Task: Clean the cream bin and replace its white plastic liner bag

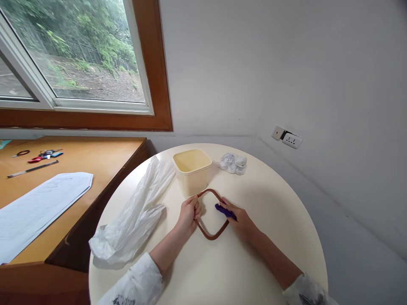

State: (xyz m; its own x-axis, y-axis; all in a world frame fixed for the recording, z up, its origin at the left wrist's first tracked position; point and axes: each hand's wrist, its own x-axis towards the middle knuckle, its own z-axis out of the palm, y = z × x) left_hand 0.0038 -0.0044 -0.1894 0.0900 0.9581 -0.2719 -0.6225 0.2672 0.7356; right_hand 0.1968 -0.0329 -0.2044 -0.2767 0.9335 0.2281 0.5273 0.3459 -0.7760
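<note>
A brown square ring with rounded corners (212, 237), like the rim of a bin, is held over the round table. My left hand (190, 215) is closed around its left corner. At the right corner, my right hand (241, 219) pinches a purple cloth (226, 211) against the ring. Just beyond the ring stands a cream square plastic bin (192, 176), upright, its open top showing a bare inside.
A crumpled white plastic bag (133, 216) lies along the left of the white round table (197, 279). A small white crumpled bundle (233, 163) sits at the back right. The wooden desk (95, 152) at left holds papers (47, 203), keys (47, 155) and a pen (33, 168).
</note>
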